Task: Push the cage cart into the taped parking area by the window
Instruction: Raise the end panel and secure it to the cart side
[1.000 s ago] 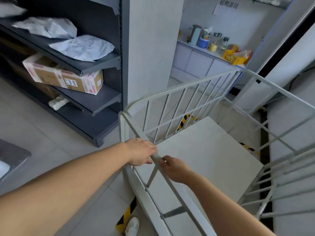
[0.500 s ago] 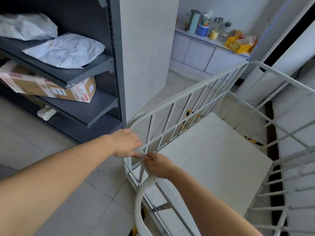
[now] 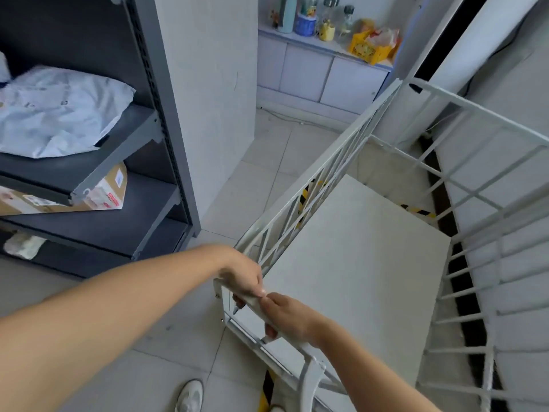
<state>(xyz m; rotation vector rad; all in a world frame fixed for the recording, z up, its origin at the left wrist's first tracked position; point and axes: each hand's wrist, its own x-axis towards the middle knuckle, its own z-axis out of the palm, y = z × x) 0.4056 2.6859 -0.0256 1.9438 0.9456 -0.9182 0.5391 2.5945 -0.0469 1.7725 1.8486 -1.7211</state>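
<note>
cart: white steel cage cart (image 3: pixel 353 257), barred sides, flat white deck, nothing on it. It stands on the tiled floor (image 3: pixel 261 162) between the dark shelf unit (image 3: pixel 154 150) and the wall on the right, nose toward the cabinet (image 3: pixel 326 75) at the far end.
tape: yellow-black floor tape (image 3: pixel 419 211) shows through the bars past the deck's far edge, more at the near edge by the shoe (image 3: pixel 188 395). Looks like the cart sits over the marked zone, or most of it; full outline hidden, so can't confirm it's square.
left hand: left hand (image 3: pixel 242 276) closed over the top rail (image 3: pixel 255 301) at the cart's near-left corner, fingers curled under.
right hand: right hand (image 3: pixel 289 316) wrapped round the same rail just beside the left; the two look to touch or nearly so.
handling: stiff welded frame, won't flex. Unloaded, so probably light and quick to roll; wheels not visible, can't tell whether they swivel.
grip: top rail is the right hold, painted tube may be slick. Hands bunched at one corner give poor steering; spreading them along the near rail should give better yaw control.
risk: little room on the right side near the wall and post; expect bar-on-wall contact if it swings.
</note>
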